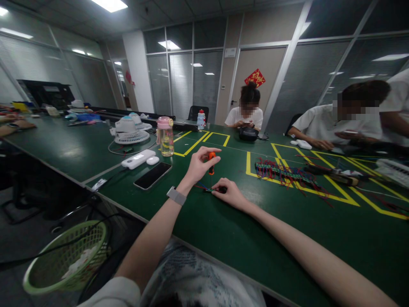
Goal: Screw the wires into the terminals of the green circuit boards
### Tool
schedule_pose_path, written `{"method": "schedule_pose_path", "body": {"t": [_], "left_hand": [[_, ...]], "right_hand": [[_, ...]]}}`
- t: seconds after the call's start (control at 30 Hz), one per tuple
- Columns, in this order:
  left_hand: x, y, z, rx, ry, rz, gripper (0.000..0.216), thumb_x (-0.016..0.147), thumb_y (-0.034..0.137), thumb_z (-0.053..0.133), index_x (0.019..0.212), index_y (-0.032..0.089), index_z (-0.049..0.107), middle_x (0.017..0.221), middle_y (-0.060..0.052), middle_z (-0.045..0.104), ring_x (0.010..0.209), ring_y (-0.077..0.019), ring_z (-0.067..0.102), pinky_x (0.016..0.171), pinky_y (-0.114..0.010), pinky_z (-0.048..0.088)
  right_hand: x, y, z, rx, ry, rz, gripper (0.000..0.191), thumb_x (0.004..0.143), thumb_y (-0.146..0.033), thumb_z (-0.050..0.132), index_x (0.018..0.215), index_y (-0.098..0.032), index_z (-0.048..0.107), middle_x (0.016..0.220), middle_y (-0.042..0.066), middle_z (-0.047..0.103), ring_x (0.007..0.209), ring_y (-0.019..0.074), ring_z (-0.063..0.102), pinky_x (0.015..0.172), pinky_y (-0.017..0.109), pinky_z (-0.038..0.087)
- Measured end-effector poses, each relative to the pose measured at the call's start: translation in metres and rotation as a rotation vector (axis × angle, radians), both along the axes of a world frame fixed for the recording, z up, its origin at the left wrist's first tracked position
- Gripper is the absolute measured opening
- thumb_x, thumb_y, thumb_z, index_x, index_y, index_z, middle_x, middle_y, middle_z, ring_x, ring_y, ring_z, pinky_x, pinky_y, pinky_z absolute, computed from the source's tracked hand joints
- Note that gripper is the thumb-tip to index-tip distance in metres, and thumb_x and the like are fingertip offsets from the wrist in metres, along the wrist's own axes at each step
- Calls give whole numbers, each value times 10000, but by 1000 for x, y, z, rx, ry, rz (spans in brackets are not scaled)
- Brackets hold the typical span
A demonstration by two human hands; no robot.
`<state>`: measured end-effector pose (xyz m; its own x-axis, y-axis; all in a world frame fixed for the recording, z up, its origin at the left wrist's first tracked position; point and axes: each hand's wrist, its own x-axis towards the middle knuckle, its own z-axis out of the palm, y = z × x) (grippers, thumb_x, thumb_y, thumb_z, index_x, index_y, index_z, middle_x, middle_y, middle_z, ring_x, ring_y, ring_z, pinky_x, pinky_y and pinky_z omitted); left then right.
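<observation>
- Basket [67, 258]: below tabletop [204, 228], outside near edge.
- Power bank [138, 159], phone [153, 175]: flat, near that edge, left of hands.
- Left hand [202, 164]: thumb and fingers around orange handle of screwdriver [211, 169]; tool upright, blade down toward board.
- Board [209, 190]: flat on tabletop, inward from near edge, wires at its left.
- Right hand [228, 194]: fingertips narrow, holding board's right end.
- Wired boards [284, 172]: right, farther from near edge.

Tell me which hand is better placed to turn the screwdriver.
Left, most likely: the left hand holds the upright screwdriver near its top, while the right hand is low at the table, its fingertips at the board.
</observation>
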<state>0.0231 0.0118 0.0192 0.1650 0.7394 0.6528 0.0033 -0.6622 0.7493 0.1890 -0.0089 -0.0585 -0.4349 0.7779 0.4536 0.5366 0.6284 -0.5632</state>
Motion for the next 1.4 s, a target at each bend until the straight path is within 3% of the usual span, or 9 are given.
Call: {"method": "schedule_pose_path", "body": {"t": [0.07,0.17,0.27,0.37,0.47,0.67,0.9,1.1,1.4], "left_hand": [[-1,-1,1,57,55,44,284,753,334,660,1008,213,696,1048,-62,587,993,-177,557,854,-299,467],[0,0,1,16,26,-100,315,846,305,525,1133,243,639,1207,-71,541,1105,-195,527,893,-320,462],[2,1,-2,-85,-39,-244,386,871,318,480,1240,231,554,1153,-79,593,957,-177,605,810,-336,503],[3,0,-1,-29,5,-105,387,776,338,636,1139,204,623,998,-53,621,824,-137,596,760,-289,497],[1,-2,1,59,68,12,332,752,347,667,1061,225,670,1047,-52,583,942,-150,561,805,-257,475],[3,2,-2,-102,-63,-196,392,890,365,453,1242,219,546,1149,-83,597,938,-166,612,791,-314,511],[2,1,-1,47,59,111,312,794,359,616,1078,237,664,1081,-53,558,974,-156,561,834,-266,469],[7,2,-4,-97,13,-89,388,882,294,451,1262,232,501,971,-36,592,724,-99,619,660,-237,496],[11,-5,-4,-81,96,-48,404,850,277,498,1252,248,465,874,4,585,638,-78,613,599,-196,489]], "right_hand": [[0,0,0,0,3,0,60,743,-185,665,795,-178,695,728,29,613,733,167,541,676,295,434],[0,0,0,-1,5,-2,62,741,-175,665,795,-175,695,730,30,613,735,166,541,680,293,435],[0,0,0,-1,5,-6,62,740,-168,666,794,-172,694,728,28,610,734,163,540,681,289,434],[0,0,0,-1,-2,-6,61,745,-173,663,797,-176,695,730,25,607,740,162,538,684,288,434],[0,0,1,-2,-9,-8,61,747,-180,663,800,-179,693,732,23,608,744,162,536,692,293,435],[0,-1,0,0,0,-3,64,750,-184,659,805,-182,693,743,25,610,744,162,538,688,293,437],[0,0,-1,6,-5,-4,73,750,-192,662,812,-173,696,735,26,602,746,164,536,694,294,435],[0,0,-1,3,-8,-3,82,752,-191,660,824,-176,696,737,23,597,739,157,535,688,285,436],[0,1,-2,3,-4,-9,84,748,-189,665,825,-178,697,729,21,585,734,157,532,680,285,436]]}}
